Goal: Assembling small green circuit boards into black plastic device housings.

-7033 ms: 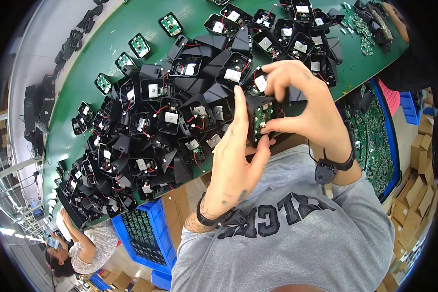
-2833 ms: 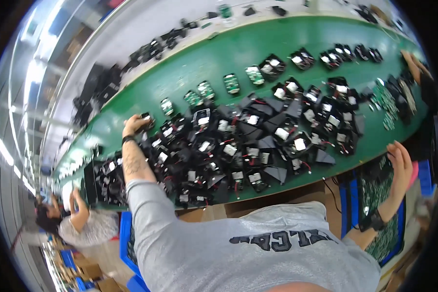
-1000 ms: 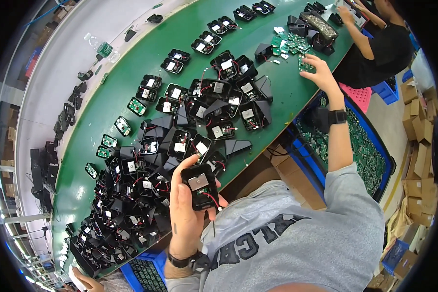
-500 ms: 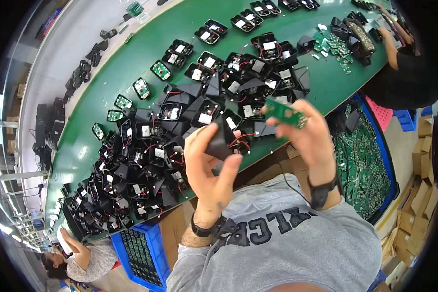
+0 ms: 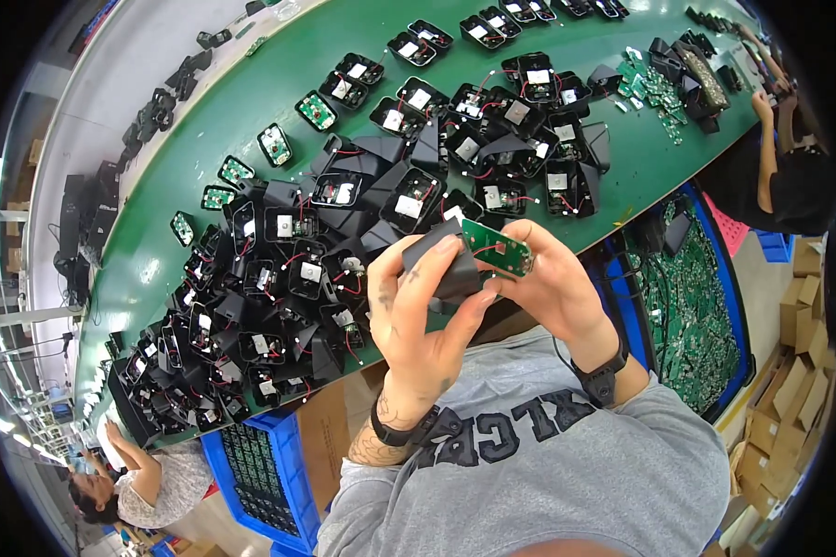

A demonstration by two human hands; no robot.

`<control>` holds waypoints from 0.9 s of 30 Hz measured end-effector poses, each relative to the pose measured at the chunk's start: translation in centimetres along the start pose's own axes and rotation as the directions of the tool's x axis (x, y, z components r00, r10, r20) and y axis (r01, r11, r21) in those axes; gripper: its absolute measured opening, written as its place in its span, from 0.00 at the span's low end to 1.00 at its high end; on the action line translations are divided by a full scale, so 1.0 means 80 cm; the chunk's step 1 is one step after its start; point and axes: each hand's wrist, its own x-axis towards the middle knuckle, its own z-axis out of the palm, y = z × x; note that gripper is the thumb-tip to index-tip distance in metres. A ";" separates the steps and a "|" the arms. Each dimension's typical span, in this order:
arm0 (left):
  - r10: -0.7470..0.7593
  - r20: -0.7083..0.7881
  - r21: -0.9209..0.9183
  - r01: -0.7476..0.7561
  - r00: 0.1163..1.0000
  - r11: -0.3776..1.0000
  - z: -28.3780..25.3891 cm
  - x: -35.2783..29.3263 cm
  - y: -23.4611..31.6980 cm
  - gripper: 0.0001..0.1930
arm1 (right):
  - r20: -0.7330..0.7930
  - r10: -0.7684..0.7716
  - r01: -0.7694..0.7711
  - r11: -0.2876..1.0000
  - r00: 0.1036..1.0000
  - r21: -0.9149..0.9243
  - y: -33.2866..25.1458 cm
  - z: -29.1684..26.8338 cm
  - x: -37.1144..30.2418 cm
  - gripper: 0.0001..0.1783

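Left hand: the left hand [image 5: 416,320] is raised in front of the chest, above the near edge of the bench; its grip is closed around a black plastic housing [image 5: 441,263], fingers over the top and thumb beneath.
Right hand: the right hand [image 5: 553,288] pinches a small green circuit board [image 5: 496,249] by its right end, fingers pressed on it.
Board against housing: the green circuit board lies just right of the black plastic housing and touches its upper right edge, tilted, the free end pointing toward the left hand; whether it sits inside the shell cannot be told.
Housing: matte black, moulded, boxy with a slanted face, mostly covered by fingers.
Board surface: flat, thin, glossy green with small pale and metallic parts.
Wrists: a dark band on each wrist.
Bench: the bench [image 5: 251,102] has a smooth green top, curved by the lens.
Pile: a heap of black housings [image 5: 279,278] with red and black wires and white square parts spreads across the middle, left of and beyond the hands.
Loose boards: green boards [image 5: 655,88] lie far right on the bench.
Crates: a blue crate [image 5: 692,297] of green boards stands right of the person; another blue crate [image 5: 260,464] at lower left.
Others: a person [image 5: 149,478] at lower left, another person's arm [image 5: 771,139] at upper right.
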 end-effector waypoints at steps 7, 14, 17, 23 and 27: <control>-0.538 0.472 -0.489 0.715 0.698 0.499 -0.007 0.009 0.015 0.32 | 0.487 -0.344 0.523 0.015 0.803 -0.852 -0.030 0.008 0.013 0.23; -0.551 0.472 -0.523 0.722 0.688 0.452 0.006 0.004 0.006 0.32 | 0.043 -0.472 0.360 0.607 0.880 -0.708 0.001 -0.001 0.006 0.13; -0.555 0.399 -0.491 0.681 0.730 0.543 0.012 -0.001 0.001 0.31 | 0.048 -0.522 0.411 0.607 0.851 -0.680 0.011 0.003 0.010 0.11; -0.550 0.343 -0.496 0.644 0.762 0.583 0.010 0.001 -0.001 0.30 | 0.289 -0.557 0.527 0.329 0.778 -0.784 0.002 -0.001 0.016 0.12; -0.544 0.330 -0.465 0.634 0.772 0.618 0.013 -0.001 -0.002 0.30 | 0.317 -0.595 0.564 0.288 0.739 -0.774 0.007 -0.002 0.016 0.11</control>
